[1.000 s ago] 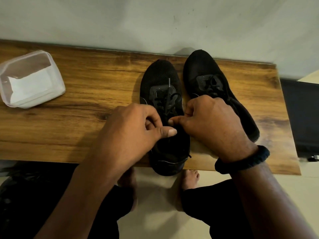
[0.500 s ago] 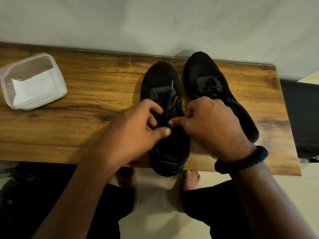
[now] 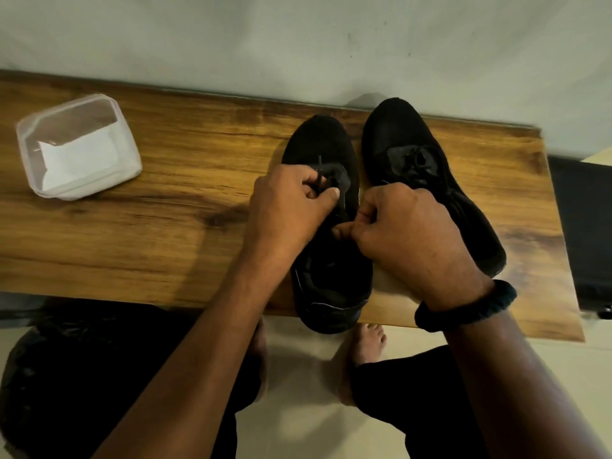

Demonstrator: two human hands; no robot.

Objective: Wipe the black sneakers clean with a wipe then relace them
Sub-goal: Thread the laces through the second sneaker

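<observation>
The black mesh sneaker (image 3: 318, 140) being laced lies on the brown wooden bench (image 3: 165, 200), heel overhanging the front edge, long axis pointing at the wall. The left hand (image 3: 288, 207) pinches the thin black lace (image 3: 320, 167) toeward of the right hand (image 3: 407, 233), which appears to pinch lace at the mid-eyelets. No brand or writing is legible.

We see the left sneaker (image 3: 318, 137) and right sneaker (image 3: 397, 127), both black, side by side, toes pointing away from us. The left one's heel overhangs the table (image 3: 165, 226) edge, its lace (image 3: 320, 167) tip poking up. A white wipe (image 3: 79, 157) lies well apart, leftward.
</observation>
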